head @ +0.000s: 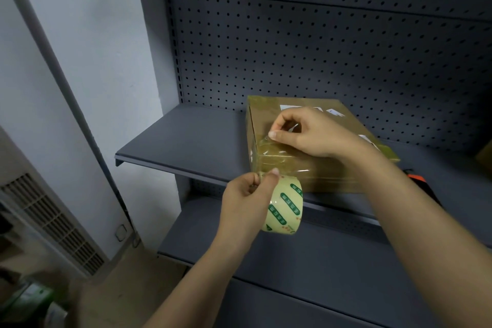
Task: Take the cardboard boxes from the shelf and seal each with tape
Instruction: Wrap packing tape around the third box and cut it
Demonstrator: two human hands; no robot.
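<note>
Tape roll [286, 208] edgewise, axis left-right

Dark grey pegboard back panel [319, 48], perforated, horizontal seam near top. Pale wall [93, 34] at left. Grey pipe [53, 61] running diagonally down wall. Beige unit with slatted vent grille [53, 224], lower left. Small square wall plate [121, 231] low on wall. Tan floor [127, 282]. Blurred green-white packages [34, 298], bottom left corner. Orange-black object [418, 181] at right, partly hidden.
</note>
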